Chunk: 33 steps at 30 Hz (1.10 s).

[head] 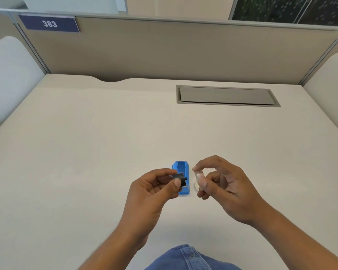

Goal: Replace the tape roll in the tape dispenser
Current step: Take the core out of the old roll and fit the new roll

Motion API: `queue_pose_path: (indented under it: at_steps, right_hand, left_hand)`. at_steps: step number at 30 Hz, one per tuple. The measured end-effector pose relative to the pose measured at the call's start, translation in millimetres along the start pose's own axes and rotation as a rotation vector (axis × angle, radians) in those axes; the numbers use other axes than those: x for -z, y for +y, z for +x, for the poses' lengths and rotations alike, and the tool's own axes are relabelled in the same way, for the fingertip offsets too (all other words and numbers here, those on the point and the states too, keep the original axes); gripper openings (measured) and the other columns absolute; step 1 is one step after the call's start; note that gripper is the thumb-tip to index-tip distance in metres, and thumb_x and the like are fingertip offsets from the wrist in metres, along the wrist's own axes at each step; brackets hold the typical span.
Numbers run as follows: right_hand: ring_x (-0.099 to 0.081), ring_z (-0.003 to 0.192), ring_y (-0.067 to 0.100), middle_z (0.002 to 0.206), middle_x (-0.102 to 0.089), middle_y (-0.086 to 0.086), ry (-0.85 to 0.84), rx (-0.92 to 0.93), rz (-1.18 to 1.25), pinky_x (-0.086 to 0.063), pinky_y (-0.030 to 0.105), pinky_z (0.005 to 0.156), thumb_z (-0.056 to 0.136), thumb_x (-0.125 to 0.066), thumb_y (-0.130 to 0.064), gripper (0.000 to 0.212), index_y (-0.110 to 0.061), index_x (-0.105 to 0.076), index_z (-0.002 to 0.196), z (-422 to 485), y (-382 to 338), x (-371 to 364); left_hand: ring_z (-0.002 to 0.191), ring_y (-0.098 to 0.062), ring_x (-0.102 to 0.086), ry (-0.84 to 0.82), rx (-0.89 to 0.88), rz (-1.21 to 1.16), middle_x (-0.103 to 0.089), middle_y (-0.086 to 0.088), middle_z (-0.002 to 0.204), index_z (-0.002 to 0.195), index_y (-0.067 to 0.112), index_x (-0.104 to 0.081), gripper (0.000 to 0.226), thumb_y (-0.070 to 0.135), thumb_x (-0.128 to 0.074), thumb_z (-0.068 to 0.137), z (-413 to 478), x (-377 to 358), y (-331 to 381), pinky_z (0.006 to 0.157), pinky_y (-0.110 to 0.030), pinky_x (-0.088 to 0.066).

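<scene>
A small blue tape dispenser lies on the pale desk, its top cavity bare. My left hand hovers over the dispenser's near end and pinches a black spindle core between thumb and fingers. Just to the right, my right hand holds a clear tape roll on edge between thumb and forefinger, a short gap away from the spindle. Below that roll, a faint clear ring rests on the desk; I cannot tell what it is.
The desk has a grey cable hatch set in it at the back right. Beige partition walls close off the back and sides, with a "383" label at upper left.
</scene>
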State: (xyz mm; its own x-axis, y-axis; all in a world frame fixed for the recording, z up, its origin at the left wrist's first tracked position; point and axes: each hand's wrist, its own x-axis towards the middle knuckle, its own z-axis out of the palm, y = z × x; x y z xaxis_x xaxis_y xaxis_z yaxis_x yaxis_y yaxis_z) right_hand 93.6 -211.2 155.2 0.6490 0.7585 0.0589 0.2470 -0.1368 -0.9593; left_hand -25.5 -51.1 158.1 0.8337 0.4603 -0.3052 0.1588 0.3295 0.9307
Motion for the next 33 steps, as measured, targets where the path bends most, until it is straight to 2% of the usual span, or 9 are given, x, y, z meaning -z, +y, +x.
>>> queue_pose_path:
  at_steps: [3, 6, 9, 15, 19, 24, 27, 30, 33]
  right_hand:
    - [-0.069, 0.067, 0.032, 0.084, -0.064, -0.012, 0.012, -0.013, 0.056, -0.055, 0.027, 0.063, 0.090, -0.061, -0.021, 0.012, -0.028, -0.065, 0.099, -5, -5, -5]
    - [-0.070, 0.070, 0.033, 0.082, -0.067, -0.008, 0.055, -0.022, 0.099, -0.057, 0.030, 0.064, 0.088, -0.064, -0.020, 0.014, -0.022, -0.065, 0.102, -10, -8, -10]
    - [-0.070, 0.070, 0.033, 0.086, -0.067, 0.001, 0.080, -0.008, 0.119, -0.059, 0.034, 0.066, 0.088, -0.066, -0.020, 0.016, -0.020, -0.065, 0.104, -15, -10, -14]
    - [-0.070, 0.072, 0.035, 0.094, -0.067, 0.016, 0.107, 0.016, 0.124, -0.059, 0.034, 0.066, 0.087, -0.065, -0.018, 0.015, -0.023, -0.065, 0.102, -18, -17, -20]
    - [-0.072, 0.073, 0.034, 0.094, -0.068, 0.015, 0.110, 0.020, 0.126, -0.058, 0.031, 0.066, 0.087, -0.066, -0.021, 0.015, -0.027, -0.066, 0.100, -20, -19, -23]
    - [-0.073, 0.075, 0.030, 0.096, -0.067, 0.014, 0.118, 0.033, 0.072, -0.057, 0.031, 0.067, 0.085, -0.069, -0.034, 0.015, -0.031, -0.066, 0.100, -20, -21, -28]
    - [-0.073, 0.075, 0.031, 0.095, -0.068, 0.015, 0.132, 0.014, 0.089, -0.059, 0.035, 0.067, 0.082, -0.069, -0.041, 0.021, -0.031, -0.066, 0.100, -20, -21, -29]
    - [-0.072, 0.075, 0.031, 0.095, -0.067, 0.013, 0.150, -0.002, 0.092, -0.060, 0.041, 0.068, 0.081, -0.069, -0.042, 0.023, -0.030, -0.067, 0.101, -19, -21, -30]
    - [-0.072, 0.076, 0.032, 0.098, -0.068, 0.014, 0.157, -0.007, 0.096, -0.060, 0.042, 0.069, 0.085, -0.069, -0.037, 0.019, -0.030, -0.066, 0.102, -18, -20, -30]
  left_hand:
    - [0.083, -0.022, -0.073, -0.027, -0.026, 0.001, -0.078, -0.008, 0.089, 0.094, 0.016, -0.074, 0.025, 0.023, -0.074, 0.069, -5, -2, 4, 0.073, -0.027, -0.058]
    - [0.083, -0.025, -0.072, -0.045, -0.054, -0.002, -0.078, -0.010, 0.090, 0.093, 0.017, -0.076, 0.024, 0.020, -0.076, 0.070, -9, -4, 6, 0.072, -0.026, -0.058]
    - [0.080, -0.024, -0.069, -0.066, -0.064, -0.026, -0.077, -0.013, 0.091, 0.093, 0.016, -0.076, 0.024, 0.018, -0.078, 0.069, -13, -5, 7, 0.073, -0.026, -0.057]
    - [0.079, -0.020, -0.068, -0.093, -0.070, 0.021, -0.078, -0.010, 0.091, 0.096, 0.014, -0.076, 0.024, 0.011, -0.078, 0.072, -15, -6, 6, 0.074, -0.024, -0.056]
    - [0.075, -0.018, -0.069, -0.104, -0.067, 0.074, -0.078, -0.010, 0.088, 0.098, 0.019, -0.077, 0.024, 0.013, -0.078, 0.075, -16, -6, 7, 0.081, -0.029, -0.057]
    - [0.077, -0.018, -0.071, -0.113, -0.080, 0.108, -0.078, -0.005, 0.090, 0.099, 0.022, -0.077, 0.023, 0.013, -0.076, 0.078, -17, -7, 8, 0.078, -0.026, -0.056]
    - [0.080, -0.020, -0.072, -0.113, -0.056, 0.067, -0.077, -0.004, 0.090, 0.106, 0.022, -0.074, 0.030, 0.016, -0.075, 0.077, -17, -7, 7, 0.079, -0.025, -0.056]
    - [0.081, -0.022, -0.073, -0.090, -0.039, -0.014, -0.074, -0.007, 0.091, 0.116, 0.018, -0.065, 0.043, 0.015, -0.074, 0.074, -17, -7, 6, 0.078, -0.026, -0.057]
    - [0.083, -0.026, -0.074, -0.082, -0.045, -0.026, -0.074, -0.008, 0.092, 0.113, 0.015, -0.064, 0.040, 0.013, -0.079, 0.076, -15, -6, 5, 0.082, -0.031, -0.059]
